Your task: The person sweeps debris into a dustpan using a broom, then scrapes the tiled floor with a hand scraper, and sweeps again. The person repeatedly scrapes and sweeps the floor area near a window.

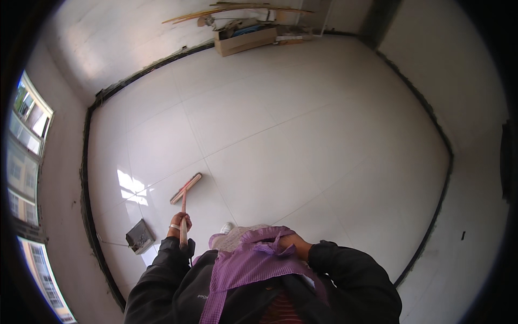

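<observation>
My left hand (pixel 180 225) grips the wooden handle of a push broom (pixel 186 188), whose wide head rests at a slant on the pale tiled floor (pixel 259 162). A light band circles that wrist. My right hand (pixel 288 241) is at the front of my purple checked apron (pixel 255 269), its fingers mostly hidden by the ruffled cloth, so what they do or hold does not show. A dark, long-handled dustpan (pixel 140 236) stands on the floor left of my left hand. Part of a white shoe (pixel 226 228) shows beyond the apron.
An open cardboard box (pixel 246 42) with mixed scrap stands by the far wall, with long thin wooden strips (pixel 238 7) behind it. Dark, rough edging (pixel 85 162) runs along the foot of the walls. Windows (pixel 28 146) line the left wall, and sunlight reflects off the tiles.
</observation>
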